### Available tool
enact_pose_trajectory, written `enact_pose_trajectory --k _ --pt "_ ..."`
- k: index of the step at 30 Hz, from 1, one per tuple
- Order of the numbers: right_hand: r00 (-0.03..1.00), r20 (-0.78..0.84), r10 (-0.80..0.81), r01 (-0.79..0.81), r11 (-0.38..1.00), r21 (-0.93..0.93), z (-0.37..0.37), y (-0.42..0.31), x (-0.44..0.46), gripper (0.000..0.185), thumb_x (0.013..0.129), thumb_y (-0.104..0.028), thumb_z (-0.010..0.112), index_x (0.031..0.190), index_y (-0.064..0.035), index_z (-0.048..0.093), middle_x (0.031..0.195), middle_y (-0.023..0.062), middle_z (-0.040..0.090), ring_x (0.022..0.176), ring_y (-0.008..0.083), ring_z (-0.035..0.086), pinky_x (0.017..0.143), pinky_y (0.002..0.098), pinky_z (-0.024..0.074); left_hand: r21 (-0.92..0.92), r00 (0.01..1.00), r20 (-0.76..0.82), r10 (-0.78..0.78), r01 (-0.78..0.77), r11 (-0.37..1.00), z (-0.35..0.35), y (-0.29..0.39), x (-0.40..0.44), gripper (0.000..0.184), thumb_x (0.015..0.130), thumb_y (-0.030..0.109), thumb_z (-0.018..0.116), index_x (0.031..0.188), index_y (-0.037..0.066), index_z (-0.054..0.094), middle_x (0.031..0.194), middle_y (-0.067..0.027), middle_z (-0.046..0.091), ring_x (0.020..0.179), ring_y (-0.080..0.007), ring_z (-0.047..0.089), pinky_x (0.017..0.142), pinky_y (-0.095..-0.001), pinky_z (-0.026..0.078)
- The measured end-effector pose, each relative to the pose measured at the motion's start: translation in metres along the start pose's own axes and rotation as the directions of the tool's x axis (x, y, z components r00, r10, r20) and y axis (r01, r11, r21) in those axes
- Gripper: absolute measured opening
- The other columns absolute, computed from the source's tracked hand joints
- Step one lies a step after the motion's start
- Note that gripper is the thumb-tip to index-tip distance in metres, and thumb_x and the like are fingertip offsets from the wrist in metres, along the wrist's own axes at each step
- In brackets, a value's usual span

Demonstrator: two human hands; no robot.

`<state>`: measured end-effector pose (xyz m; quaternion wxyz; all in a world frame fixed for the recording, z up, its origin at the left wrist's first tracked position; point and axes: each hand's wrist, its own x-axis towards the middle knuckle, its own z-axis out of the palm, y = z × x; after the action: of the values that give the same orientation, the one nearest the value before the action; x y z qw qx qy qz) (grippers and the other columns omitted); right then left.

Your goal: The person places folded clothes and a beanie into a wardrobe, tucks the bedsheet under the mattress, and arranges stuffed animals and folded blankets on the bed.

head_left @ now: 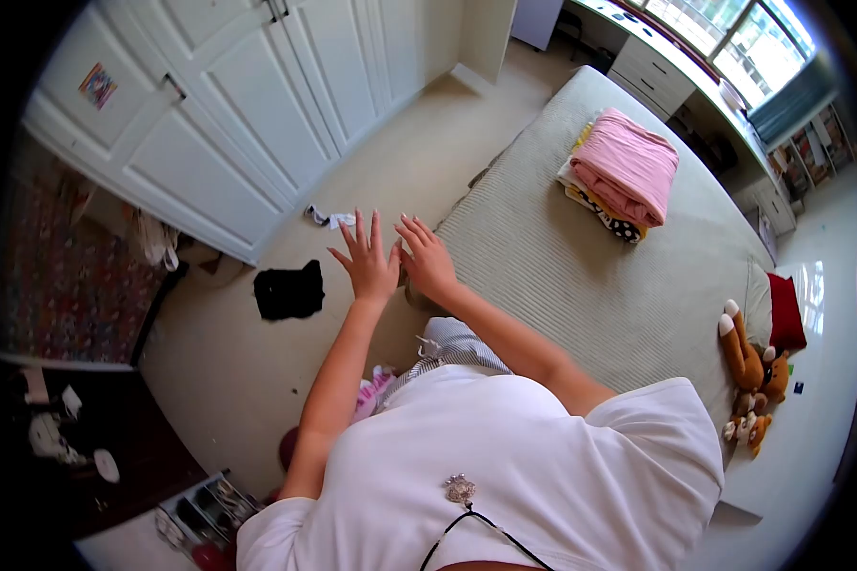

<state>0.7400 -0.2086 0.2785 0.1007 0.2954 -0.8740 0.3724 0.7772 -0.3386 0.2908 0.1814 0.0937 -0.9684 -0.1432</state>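
My left hand (369,263) is raised in front of my body with its fingers spread and nothing in it. Close beside it is my right hand (428,257), also empty with fingers stretched out; the two thumbs nearly meet, and I cannot tell whether they touch. Both are held over the gap between the floor and the edge of the bed (524,285). On the floor left of my left hand lies a black cloth (288,290). A small white item (341,220) lies beyond my left fingertips, by the wardrobe.
A folded stack topped with a pink cloth (628,167) rests on the bed. Brown plush toys (747,371) and a red cushion (786,312) lie at its right end. A white wardrobe (248,105) stands at the left, and a desk with drawers (652,74) under the window.
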Motion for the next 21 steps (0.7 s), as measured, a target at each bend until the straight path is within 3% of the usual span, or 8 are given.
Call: enact_pose_trajectory --k 2,8,13,21 --pt "0.999 -0.027 0.041 -0.041 0.999 -0.021 0.009 0.014 0.031 0.046 0.086 -0.016 0.059 0.131 -0.0112 0.048 0.143 0.0083 0.041 0.134 0.0286 0.036 0.105 0.0416 0.0346 -0.019 0.998 0.039 0.047 -0.046 0.999 0.015 -0.009 0.039 0.072 0.09 0.042 0.051 0.148 0.011 0.021 0.155 -0.0087 0.014 0.143 -0.0396 0.005 0.101 -0.0746 0.007" --pt "0.981 -0.15 0.124 -0.132 0.99 -0.047 0.027 0.062 0.135 0.045 0.087 -0.016 0.059 0.13 -0.0095 0.048 0.139 0.0093 0.046 0.125 0.03 0.044 0.1 0.0414 0.0391 -0.084 0.975 0.062 0.215 -0.21 0.974 0.056 -0.024 0.171 0.076 0.091 0.042 0.05 0.15 0.009 0.014 0.156 -0.0051 0.015 0.144 -0.0342 0.004 0.105 -0.0708 0.003" --pt "0.953 -0.274 0.127 -0.151 0.986 -0.068 0.037 0.106 0.23 0.041 0.086 -0.016 0.06 0.124 -0.0063 0.051 0.13 0.0112 0.053 0.112 0.0305 0.053 0.091 0.0397 0.0451 -0.098 0.945 0.197 0.261 -0.246 0.964 0.078 -0.034 0.275 0.074 0.092 0.043 0.049 0.149 0.009 0.015 0.155 -0.003 0.018 0.145 -0.03 0.005 0.106 -0.069 0.0" --pt "0.889 -0.38 0.255 -0.308 0.947 -0.087 0.028 0.15 0.33 0.037 0.087 -0.015 0.06 0.122 -0.007 0.052 0.127 0.0119 0.054 0.115 0.0311 0.052 0.095 0.0403 0.0428 -0.172 0.863 0.231 0.449 -0.418 0.892 0.127 -0.035 0.413 0.071 0.094 0.043 0.047 0.149 0.008 0.018 0.155 -0.0027 0.018 0.145 -0.0287 0.005 0.106 -0.0675 -0.001"
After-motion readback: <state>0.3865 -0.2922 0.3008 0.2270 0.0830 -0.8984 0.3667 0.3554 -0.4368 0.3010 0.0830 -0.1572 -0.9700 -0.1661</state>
